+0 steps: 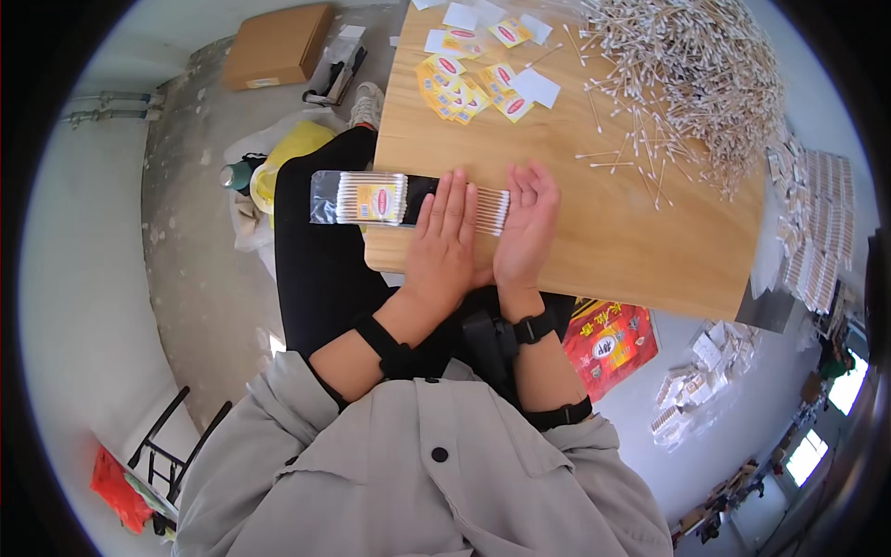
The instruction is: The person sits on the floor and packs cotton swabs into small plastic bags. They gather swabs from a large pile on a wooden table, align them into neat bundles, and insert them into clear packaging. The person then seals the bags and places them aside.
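Observation:
My left hand lies flat with its fingers stretched out, over a black strip and part of a row of cotton swabs. The swabs' white tips show between my two hands. My right hand stands on its edge at the right end of that row, its fingers loosely bent and not gripping anything. To the left, a clear packet of cotton swabs with a yellow label sticks out past the table's left edge. What lies beneath my left palm is hidden.
A large heap of loose cotton swabs covers the far right of the wooden table. Yellow and white label cards lie scattered at its far left. Packed swabs are stacked on the right. A cardboard box rests on the floor.

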Tool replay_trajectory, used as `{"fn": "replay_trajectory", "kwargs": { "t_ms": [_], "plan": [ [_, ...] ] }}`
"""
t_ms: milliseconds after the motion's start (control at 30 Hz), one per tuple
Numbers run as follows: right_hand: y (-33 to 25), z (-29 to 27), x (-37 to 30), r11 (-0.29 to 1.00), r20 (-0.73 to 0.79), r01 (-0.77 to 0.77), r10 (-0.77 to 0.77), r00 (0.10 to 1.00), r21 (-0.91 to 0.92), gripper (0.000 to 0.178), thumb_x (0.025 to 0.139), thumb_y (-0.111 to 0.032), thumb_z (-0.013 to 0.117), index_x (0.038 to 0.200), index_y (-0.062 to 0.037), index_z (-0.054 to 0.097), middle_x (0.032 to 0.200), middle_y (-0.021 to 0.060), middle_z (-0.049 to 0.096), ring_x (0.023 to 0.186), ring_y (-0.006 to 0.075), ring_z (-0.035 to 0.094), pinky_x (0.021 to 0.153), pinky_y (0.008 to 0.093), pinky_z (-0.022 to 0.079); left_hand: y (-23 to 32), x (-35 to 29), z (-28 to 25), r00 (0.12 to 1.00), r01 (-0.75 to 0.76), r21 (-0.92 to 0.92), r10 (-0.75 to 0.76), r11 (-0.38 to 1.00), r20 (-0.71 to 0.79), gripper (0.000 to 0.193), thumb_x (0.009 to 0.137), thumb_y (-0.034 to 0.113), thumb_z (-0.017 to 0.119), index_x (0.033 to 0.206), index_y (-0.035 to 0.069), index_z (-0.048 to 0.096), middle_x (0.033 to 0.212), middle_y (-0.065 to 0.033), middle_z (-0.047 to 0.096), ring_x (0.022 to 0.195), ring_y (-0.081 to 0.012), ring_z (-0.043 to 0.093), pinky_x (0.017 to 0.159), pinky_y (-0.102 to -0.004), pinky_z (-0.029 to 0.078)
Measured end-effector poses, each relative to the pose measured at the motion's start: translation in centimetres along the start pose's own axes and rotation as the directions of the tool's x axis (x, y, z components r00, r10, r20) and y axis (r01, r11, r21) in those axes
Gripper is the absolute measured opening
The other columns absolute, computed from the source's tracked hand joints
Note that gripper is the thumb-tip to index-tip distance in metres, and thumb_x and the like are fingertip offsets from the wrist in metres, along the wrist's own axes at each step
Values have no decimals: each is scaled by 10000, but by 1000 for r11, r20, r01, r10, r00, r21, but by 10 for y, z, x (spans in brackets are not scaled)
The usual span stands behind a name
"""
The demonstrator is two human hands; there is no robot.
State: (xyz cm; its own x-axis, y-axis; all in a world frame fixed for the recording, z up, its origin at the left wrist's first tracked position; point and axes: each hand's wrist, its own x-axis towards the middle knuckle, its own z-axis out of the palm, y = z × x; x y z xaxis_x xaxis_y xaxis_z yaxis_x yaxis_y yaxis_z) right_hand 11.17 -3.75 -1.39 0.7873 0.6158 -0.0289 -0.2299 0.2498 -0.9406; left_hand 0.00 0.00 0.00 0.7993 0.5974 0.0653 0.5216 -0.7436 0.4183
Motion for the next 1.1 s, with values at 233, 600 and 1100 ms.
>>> {"fn": "replay_trajectory", "kwargs": {
  "t_ms": [233, 600, 1100],
  "plan": [
    [4, 6, -14, 1000, -81, -1, 0, 997, -6, 536, 1064, -380, 265, 1355, 53, 383, 1318, 174, 456, 1318, 276, 405, 1171, 403, 250, 3, -2, -5, 999, -8, 42, 7, 999, 31, 1098, 687, 457, 753, 1481, -85, 222, 1570, -247, 200, 1471, -369, 203, 1183, -457, 201],
    [-19, -6, -2, 546, 35, 164, -240, 970, -822, 387, 921, -61, 505, 1295, 38, 476, 1215, 212, 487, 1191, 345, 460, 1044, 443, 350, -4, -4, -11, 997, 28, 88, -35, 996, 76, 1158, 673, 616, 716, 1486, -60, 245, 1580, -202, 219, 1485, -306, 187, 1200, -434, 143],
    [7, 18, 13, 79, 357, 402, -327, 875, -912, 373, 856, -62, 559, 1221, 11, 531, 1196, 168, 495, 1219, 357, 444, 1073, 502, 326, -11, -14, -21, 999, -7, 151, 1, 989, 37, 1103, 689, 589, 713, 1474, -60, 290, 1570, -203, 252, 1478, -309, 208, 1178, -514, 126]
  ]
}}
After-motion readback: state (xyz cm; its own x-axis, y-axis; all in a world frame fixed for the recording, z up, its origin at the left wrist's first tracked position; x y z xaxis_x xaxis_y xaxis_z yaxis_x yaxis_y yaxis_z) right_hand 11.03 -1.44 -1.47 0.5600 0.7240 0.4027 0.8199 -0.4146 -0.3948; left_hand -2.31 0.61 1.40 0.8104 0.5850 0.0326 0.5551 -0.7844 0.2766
